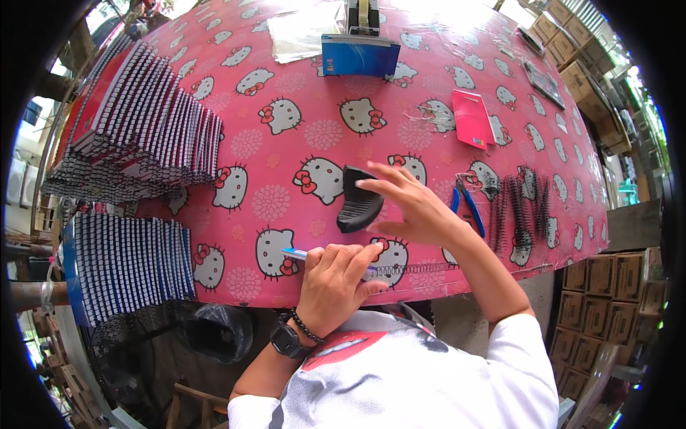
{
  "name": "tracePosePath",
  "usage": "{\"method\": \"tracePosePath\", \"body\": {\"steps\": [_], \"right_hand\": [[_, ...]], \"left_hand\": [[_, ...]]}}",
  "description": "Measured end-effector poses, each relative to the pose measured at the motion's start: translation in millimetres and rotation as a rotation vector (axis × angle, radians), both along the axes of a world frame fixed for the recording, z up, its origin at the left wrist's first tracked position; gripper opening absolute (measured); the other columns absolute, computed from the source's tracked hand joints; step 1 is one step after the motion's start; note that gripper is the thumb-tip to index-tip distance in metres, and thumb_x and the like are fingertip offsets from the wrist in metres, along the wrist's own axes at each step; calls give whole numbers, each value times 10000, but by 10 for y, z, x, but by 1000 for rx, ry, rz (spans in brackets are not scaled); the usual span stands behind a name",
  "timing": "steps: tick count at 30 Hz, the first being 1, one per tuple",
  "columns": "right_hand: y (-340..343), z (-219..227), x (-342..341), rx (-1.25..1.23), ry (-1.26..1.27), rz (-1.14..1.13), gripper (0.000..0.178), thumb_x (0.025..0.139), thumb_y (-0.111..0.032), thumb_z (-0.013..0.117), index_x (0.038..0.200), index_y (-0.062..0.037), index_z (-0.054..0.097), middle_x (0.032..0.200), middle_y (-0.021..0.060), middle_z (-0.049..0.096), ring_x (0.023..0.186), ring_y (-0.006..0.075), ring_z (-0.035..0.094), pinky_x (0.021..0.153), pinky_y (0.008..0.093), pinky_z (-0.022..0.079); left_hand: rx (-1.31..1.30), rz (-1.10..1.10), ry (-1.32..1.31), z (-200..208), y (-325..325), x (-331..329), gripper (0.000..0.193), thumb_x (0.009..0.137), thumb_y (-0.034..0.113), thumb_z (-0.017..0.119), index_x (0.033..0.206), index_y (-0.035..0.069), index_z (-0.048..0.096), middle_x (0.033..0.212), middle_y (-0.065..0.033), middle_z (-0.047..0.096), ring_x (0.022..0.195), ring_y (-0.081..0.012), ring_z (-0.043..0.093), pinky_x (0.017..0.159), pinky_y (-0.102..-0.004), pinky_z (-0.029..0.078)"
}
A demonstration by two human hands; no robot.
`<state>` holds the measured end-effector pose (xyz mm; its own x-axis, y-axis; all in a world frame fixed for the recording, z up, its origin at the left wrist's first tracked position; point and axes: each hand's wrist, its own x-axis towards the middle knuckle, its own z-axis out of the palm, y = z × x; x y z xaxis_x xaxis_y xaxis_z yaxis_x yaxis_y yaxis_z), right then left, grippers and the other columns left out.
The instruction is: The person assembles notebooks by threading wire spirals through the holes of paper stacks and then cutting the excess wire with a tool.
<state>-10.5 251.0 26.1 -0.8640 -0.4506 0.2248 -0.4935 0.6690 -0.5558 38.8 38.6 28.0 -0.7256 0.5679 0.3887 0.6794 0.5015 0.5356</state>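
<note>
My left hand (336, 275) is closed on a thin blue-edged notebook (293, 253) near the table's front edge. It lies almost edge-on, with most of it hidden under the fingers. A dark wire coil (411, 269) sticks out to the right of that hand along the edge. My right hand (411, 204) is spread, fingers and thumb apart, at the right side of a black ribbed, curved piece (359, 204). A fingertip overlaps its upper part; whether it presses there is unclear. Blue-handled pliers (468, 207) lie right of my right hand, beside several loose dark coils (523, 211).
Stacks of spiral-bound notebooks, red-covered (146, 118) and blue-covered (132, 261), fill the left side. A blue booklet (359, 56) stands before a tape dispenser (364, 18) at the back, beside clear plastic sleeves (304, 32). A pink-red booklet (471, 120) lies right. Cartons (600, 314) stand beyond.
</note>
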Motion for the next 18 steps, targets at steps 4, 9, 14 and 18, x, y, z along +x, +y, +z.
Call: {"method": "tracePosePath", "body": {"steps": [4, 9, 14, 18], "right_hand": [[-88, -169, -265, 208, -17, 98, 679, 597, -257, 817, 1215, -167, 551, 1422, 178, 334, 1239, 376, 396, 1015, 489, 360], [7, -230, -242, -12, -150, 56, 640, 592, -358, 831, 1174, -193, 622, 1379, 184, 417, 1230, 389, 418, 1031, 473, 332], [318, -220, 72, -550, -523, 55, 760, 711, -725, 586, 1017, -38, 696, 1077, 165, 632, 1145, 309, 527, 967, 438, 392], [170, -102, 436, -953, -780, 260, 802, 650, -734, 632, 987, -9, 697, 1144, 189, 608, 1109, 281, 549, 937, 413, 417]], "left_hand": [[-108, -61, 49, -57, -59, -21, 204, 763, 284, 704, 908, 160, 632, 881, 57, 592, 865, -141, 556, 916, -402, 280], [-39, -40, 47, -126, -80, -9, 168, 777, 295, 688, 880, 177, 628, 873, 70, 588, 877, -133, 563, 1035, -505, 154], [-14, 56, 74, -89, -120, -71, 181, 738, 314, 724, 829, 192, 627, 851, 64, 583, 906, -123, 566, 1045, -543, 135], [23, 65, 95, -172, -324, -179, 229, 653, 295, 774, 787, 181, 628, 815, 59, 588, 898, -127, 571, 1051, -537, 133]]}}
